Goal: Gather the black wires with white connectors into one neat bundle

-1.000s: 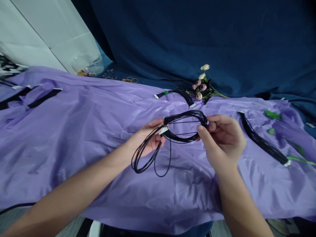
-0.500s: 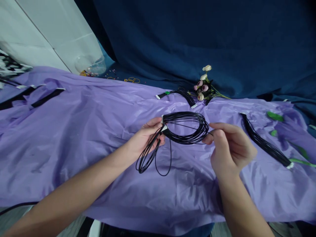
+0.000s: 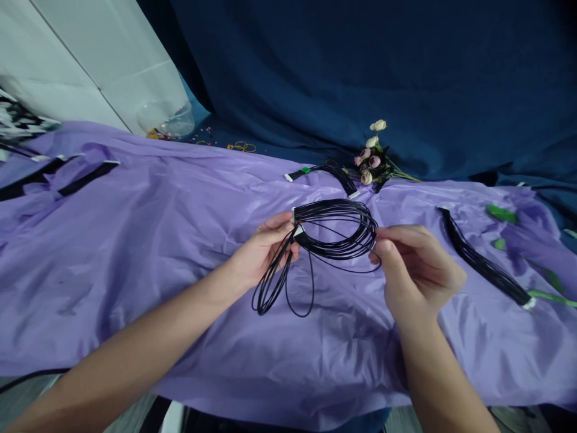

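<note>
A looped black wire harness [image 3: 336, 246] with white end connectors is held up above the purple cloth [image 3: 180, 240]. My left hand [image 3: 269, 243] is closed on it at the connectors, with a second bunch of loops and one loose wire hanging below. At the loop's far right end, my right hand [image 3: 412, 264] pinches the wires between thumb and fingertips. One thin strand sags beneath the bundle near the right fingertips. How many strands the right fingers grip is hidden.
Another black harness [image 3: 484, 258] lies at the right, and a shorter one [image 3: 331, 173] at the back beside artificial flowers [image 3: 372, 157]. More harnesses [image 3: 88, 178] lie at the left. A clear plastic tub [image 3: 169, 120] and yellow rubber bands [image 3: 242, 147] are at the back.
The harness and left hand have shifted slightly up. The right fingertips have moved a little left and up onto the loop's end; one strand now sags lower, apart from the bundle.
</note>
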The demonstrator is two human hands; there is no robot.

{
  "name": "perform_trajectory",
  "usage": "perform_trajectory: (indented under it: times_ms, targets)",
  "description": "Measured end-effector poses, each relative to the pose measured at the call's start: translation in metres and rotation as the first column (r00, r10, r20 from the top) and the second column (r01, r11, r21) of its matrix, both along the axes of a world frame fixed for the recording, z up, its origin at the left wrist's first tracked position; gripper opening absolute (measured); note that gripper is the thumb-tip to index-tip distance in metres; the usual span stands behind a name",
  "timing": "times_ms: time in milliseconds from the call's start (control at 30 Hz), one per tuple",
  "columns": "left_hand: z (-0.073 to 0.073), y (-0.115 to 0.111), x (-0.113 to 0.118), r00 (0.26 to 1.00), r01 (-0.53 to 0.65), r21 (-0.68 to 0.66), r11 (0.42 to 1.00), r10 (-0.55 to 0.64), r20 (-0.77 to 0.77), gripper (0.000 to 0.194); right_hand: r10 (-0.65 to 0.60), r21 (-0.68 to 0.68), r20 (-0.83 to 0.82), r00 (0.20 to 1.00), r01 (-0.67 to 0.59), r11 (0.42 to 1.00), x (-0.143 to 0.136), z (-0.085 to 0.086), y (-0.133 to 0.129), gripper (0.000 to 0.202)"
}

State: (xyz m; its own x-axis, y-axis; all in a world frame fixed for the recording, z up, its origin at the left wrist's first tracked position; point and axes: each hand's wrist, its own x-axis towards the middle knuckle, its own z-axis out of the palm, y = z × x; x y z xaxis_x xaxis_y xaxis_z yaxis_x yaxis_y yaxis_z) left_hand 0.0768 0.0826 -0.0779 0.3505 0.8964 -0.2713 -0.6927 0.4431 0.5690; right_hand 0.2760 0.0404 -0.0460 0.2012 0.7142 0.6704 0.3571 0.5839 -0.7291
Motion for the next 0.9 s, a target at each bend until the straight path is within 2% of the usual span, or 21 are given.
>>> perform_trajectory:
  times_ms: [100, 267, 400, 500, 600, 700, 800, 900]
  targets:
    - [-0.003, 0.002, -0.001, 1.000, -0.001, 0.017, 1.000, 0.001, -0.024, 0.020, 0.006, -0.009, 0.035, 0.999, -0.006, 1.000, 0.000, 0.000, 0.001, 0.015]
    - [-0.002, 0.003, 0.001, 0.998, -0.038, 0.019, 0.999, 0.039, -0.048, 0.017, -0.050, -0.044, 0.092, 0.995, 0.054, 0.998, 0.000, -0.003, 0.003, 0.011]
    - [-0.001, 0.003, 0.004, 0.995, -0.090, 0.046, 0.995, 0.092, -0.029, 0.017, -0.070, -0.011, 0.134, 0.989, 0.072, 0.997, -0.001, -0.005, 0.005, 0.006]
    - [0.001, 0.002, 0.005, 0.990, -0.129, 0.028, 0.991, 0.130, -0.054, 0.017, 0.035, -0.101, 0.035, 0.999, -0.031, 0.994, 0.000, -0.007, 0.006, 0.003]
    - [0.006, 0.002, 0.006, 0.983, -0.158, -0.016, 0.987, 0.156, -0.099, 0.015, 0.183, -0.238, -0.124, 0.975, -0.209, 0.949, 0.001, -0.007, 0.004, 0.007]
    - [0.008, 0.002, 0.006, 0.979, -0.183, -0.046, 0.982, 0.178, -0.102, 0.016, 0.262, -0.291, -0.215, 0.941, -0.317, 0.903, 0.003, -0.004, 0.002, 0.008]
    - [0.008, 0.002, 0.005, 0.982, -0.169, -0.045, 0.985, 0.165, -0.089, 0.016, 0.231, -0.313, -0.147, 0.962, -0.267, 0.912, 0.002, -0.001, 0.000, 0.010]
    - [0.006, 0.002, 0.003, 0.988, -0.137, -0.039, 0.990, 0.134, -0.079, 0.018, 0.091, -0.197, 0.073, 0.993, -0.075, 0.978, 0.001, -0.002, 0.002, 0.005]
